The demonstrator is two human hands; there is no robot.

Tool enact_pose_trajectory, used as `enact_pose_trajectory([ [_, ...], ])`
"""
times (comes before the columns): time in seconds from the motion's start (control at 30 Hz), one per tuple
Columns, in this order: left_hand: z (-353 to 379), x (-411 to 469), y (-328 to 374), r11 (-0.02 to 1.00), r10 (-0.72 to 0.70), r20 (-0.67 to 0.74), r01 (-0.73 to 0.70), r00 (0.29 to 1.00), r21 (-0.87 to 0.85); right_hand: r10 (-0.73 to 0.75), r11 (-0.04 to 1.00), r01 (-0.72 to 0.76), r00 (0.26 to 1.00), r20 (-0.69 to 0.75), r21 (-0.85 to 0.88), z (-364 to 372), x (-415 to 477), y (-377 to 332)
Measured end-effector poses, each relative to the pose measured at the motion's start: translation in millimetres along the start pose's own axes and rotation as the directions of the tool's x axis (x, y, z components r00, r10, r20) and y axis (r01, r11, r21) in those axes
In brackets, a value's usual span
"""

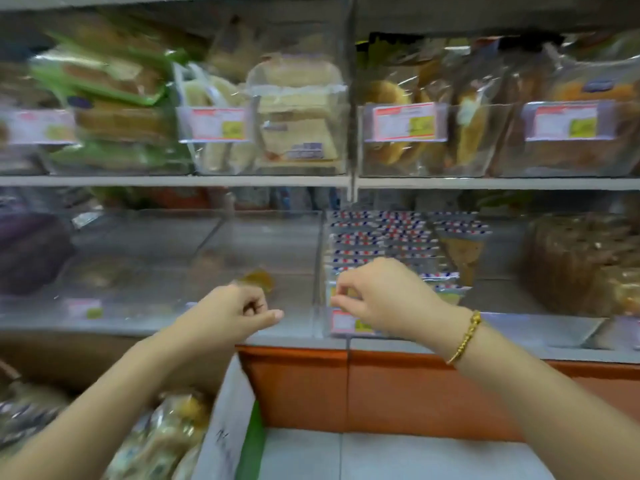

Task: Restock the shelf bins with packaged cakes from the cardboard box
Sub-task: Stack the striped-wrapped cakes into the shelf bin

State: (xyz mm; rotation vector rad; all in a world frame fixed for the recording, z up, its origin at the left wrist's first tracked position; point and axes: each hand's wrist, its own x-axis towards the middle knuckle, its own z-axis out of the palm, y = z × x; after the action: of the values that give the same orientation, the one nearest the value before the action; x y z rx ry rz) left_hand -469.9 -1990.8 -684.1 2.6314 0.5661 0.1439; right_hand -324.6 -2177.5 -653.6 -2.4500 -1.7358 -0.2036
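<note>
Head view: we are standing over the cardboard box at lower left, which is holding many packaged cakes, beside pale floor tiles. We are holding both hands up before the lower shelf. Our left hand is clenching around nothing visible; our right hand is curling at a bin's front, and we cannot tell whether it is pinching anything. The clear bin ahead is showing only one small cake, so we are judging most restocking undone. Fuller upper bins are sitting above.
</note>
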Motion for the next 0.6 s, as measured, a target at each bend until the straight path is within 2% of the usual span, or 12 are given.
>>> enact_pose_trajectory([
  [0.13, -17, -62, -79, 0.983, -0.185, 0.003, 0.185, 0.983, -0.008, -0.184, 0.982, 0.18, 0.98, 0.071, 0.056, 22, 21, -77],
  [0.27, -31, -124, -167, 0.901, -0.425, -0.005, 0.422, 0.905, -0.1, -0.302, 0.95, 0.281, 0.938, 0.173, 0.134, 61, 56, -137],
  [0.47, -34, -195, -289, 0.723, -0.685, -0.015, 0.678, 0.728, -0.136, -0.37, 0.916, 0.291, 0.879, 0.301, 0.277, 137, 121, -212],
  [0.6, -29, -214, -353, 0.619, -0.777, 0.005, 0.766, 0.629, -0.171, -0.345, 0.929, 0.239, 0.834, 0.43, 0.282, 190, 168, -251],
])
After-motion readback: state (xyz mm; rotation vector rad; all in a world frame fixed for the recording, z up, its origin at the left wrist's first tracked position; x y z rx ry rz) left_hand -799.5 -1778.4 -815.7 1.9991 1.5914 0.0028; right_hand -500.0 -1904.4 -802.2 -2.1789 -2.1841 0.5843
